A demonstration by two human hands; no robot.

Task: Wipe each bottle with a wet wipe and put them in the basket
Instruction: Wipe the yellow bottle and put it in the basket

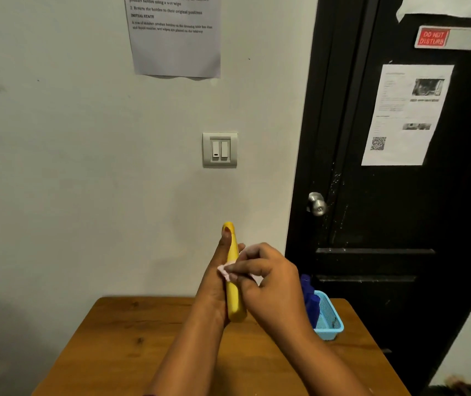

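- While our left grip (217, 281) wraps the yellow bottle (233, 298), our right grip (271, 281) pinches the wet wipe (224, 271) onto it.
- Light, stiff, likely slick: we hold mid-body.

Left hand (214, 284) grips slim yellow plastic bottle (234, 304), thumb straight along it; right hand (274, 284) fingers (252, 267) pinch pale wet wipe (223, 270).

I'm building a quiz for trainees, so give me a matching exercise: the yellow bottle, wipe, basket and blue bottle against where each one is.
Things:
1 yellow bottle
2 wet wipe
3 basket
4 blue bottle

Places:
A in the basket
B on the table, right side
C gripped by the left hand
D pinched by the right hand

Pairs: 1-C, 2-D, 3-B, 4-A.
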